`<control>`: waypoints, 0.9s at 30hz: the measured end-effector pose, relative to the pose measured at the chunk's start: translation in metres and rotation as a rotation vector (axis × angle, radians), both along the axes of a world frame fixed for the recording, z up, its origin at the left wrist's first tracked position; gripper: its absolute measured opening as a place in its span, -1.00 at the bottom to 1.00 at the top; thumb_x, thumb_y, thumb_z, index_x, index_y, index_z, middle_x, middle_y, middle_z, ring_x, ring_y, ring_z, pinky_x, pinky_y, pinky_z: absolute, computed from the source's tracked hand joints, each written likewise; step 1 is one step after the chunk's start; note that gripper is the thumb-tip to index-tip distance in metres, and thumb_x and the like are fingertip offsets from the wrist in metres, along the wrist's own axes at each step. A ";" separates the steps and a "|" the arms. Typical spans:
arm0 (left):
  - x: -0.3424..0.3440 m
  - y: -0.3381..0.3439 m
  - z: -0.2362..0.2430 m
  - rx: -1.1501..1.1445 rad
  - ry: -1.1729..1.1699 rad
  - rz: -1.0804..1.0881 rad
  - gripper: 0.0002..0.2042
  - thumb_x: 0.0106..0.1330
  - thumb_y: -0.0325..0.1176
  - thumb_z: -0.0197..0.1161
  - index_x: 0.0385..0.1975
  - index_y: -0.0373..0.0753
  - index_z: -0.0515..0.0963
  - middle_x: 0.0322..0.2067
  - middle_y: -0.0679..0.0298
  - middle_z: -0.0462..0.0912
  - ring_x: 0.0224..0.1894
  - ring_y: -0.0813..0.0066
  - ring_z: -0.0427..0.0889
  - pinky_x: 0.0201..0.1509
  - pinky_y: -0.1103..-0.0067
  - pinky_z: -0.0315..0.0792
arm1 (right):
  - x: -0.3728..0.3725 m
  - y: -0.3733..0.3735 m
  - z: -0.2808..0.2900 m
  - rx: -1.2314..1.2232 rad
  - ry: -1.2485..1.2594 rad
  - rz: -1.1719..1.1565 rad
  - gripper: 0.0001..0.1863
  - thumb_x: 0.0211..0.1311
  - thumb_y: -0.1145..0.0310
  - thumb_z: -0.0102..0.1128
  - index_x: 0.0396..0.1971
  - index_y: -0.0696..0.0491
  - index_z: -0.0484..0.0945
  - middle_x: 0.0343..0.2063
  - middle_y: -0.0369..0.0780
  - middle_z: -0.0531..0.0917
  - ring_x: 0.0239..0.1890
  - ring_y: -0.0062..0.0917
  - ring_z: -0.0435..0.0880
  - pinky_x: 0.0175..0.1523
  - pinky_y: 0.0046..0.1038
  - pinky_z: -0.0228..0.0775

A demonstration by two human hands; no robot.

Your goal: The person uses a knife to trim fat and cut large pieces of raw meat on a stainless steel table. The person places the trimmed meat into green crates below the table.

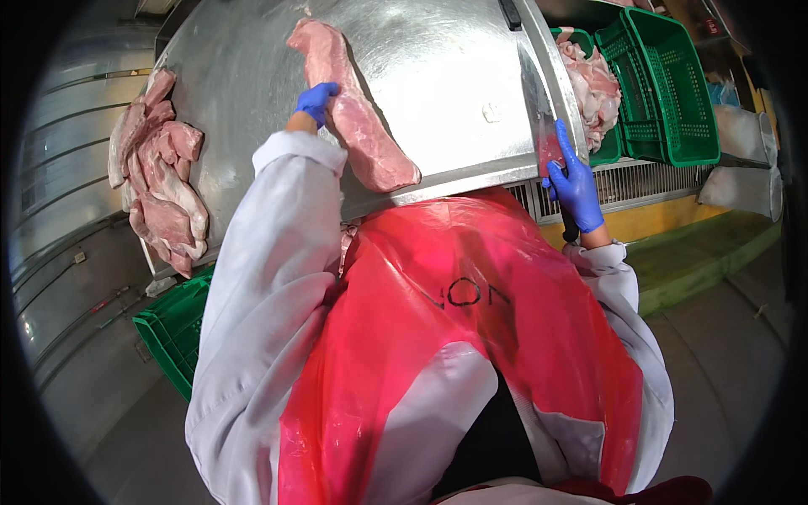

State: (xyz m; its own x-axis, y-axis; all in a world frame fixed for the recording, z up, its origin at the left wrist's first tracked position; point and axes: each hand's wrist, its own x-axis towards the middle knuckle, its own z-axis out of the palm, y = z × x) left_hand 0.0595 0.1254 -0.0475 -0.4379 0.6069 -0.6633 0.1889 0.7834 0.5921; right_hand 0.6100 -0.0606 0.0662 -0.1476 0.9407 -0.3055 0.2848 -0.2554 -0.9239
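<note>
A long, pale pink strip of meat, like a pork loin, lies slantwise on the steel table. My left hand, in a blue glove, grips its left edge near the middle, with the fingers closed over the side. At the table's right rim, my right hand wears a blue glove too and holds a knife. The knife's black handle shows below the palm, and its blade points away from me. My right index finger stretches along it.
Several meat pieces are heaped at the table's left edge. On the right, a green crate stands beside pale trimmings in another green container. A black object rests at the far rim. Another green crate sits low on the left.
</note>
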 end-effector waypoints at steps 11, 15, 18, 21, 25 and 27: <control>0.043 -0.047 0.043 0.641 -0.938 -0.004 -0.60 0.27 -0.32 0.05 0.01 -0.45 0.56 0.06 -0.06 0.62 0.11 0.00 0.60 0.31 0.16 0.41 | 0.035 0.012 -0.008 -0.031 -0.083 -0.037 -0.21 0.33 0.50 0.01 0.54 -0.23 0.02 -0.55 -0.28 0.62 -0.60 -0.69 0.49 -0.46 -0.54 0.45; -0.006 -0.023 0.013 0.166 -0.084 -0.045 -0.63 0.34 -0.19 0.14 -0.10 -0.41 0.59 -0.25 0.01 0.73 -0.16 0.05 0.69 -0.04 0.36 0.57 | 0.037 0.027 0.006 -0.004 -0.090 -0.045 -0.20 0.33 0.49 0.01 0.54 -0.21 0.00 -0.56 -0.27 0.62 -0.60 -0.69 0.50 -0.46 -0.55 0.46; 0.035 -0.040 0.006 0.471 0.399 -0.252 -0.45 0.18 -0.12 0.40 0.02 -0.44 0.49 -0.06 -0.14 0.61 -0.06 -0.01 0.62 0.03 0.23 0.54 | 0.037 0.030 -0.001 -0.007 -0.076 -0.073 -0.18 0.31 0.50 0.00 0.55 -0.20 -0.02 -0.58 -0.29 0.59 -0.61 -0.70 0.48 -0.47 -0.56 0.44; 0.140 -0.095 0.071 0.495 0.895 -0.809 -0.30 0.08 -0.20 0.46 0.20 -0.33 0.31 0.20 -0.15 0.35 0.22 -0.10 0.40 0.17 0.11 0.44 | 0.034 0.020 0.001 -0.051 -0.069 -0.133 -0.17 0.29 0.52 -0.02 0.55 -0.19 -0.03 -0.60 -0.30 0.56 -0.62 -0.71 0.46 -0.48 -0.58 0.41; 0.114 -0.095 0.087 0.152 0.808 -0.892 -0.20 -0.02 -0.16 0.50 0.25 -0.27 0.28 0.27 -0.21 0.25 0.29 -0.24 0.31 0.25 0.06 0.40 | 0.040 0.020 -0.012 -0.035 -0.071 -0.093 -0.16 0.28 0.53 -0.03 0.55 -0.19 -0.05 -0.61 -0.31 0.55 -0.63 -0.72 0.43 -0.46 -0.59 0.40; 0.099 -0.082 0.084 0.016 0.838 -0.907 -0.17 -0.03 -0.11 0.49 0.26 -0.27 0.28 0.29 -0.21 0.23 0.28 -0.26 0.33 0.26 0.07 0.39 | 0.042 0.022 -0.014 -0.039 -0.075 -0.076 -0.16 0.28 0.52 -0.03 0.55 -0.18 -0.06 -0.59 -0.31 0.56 -0.62 -0.69 0.46 -0.44 -0.57 0.43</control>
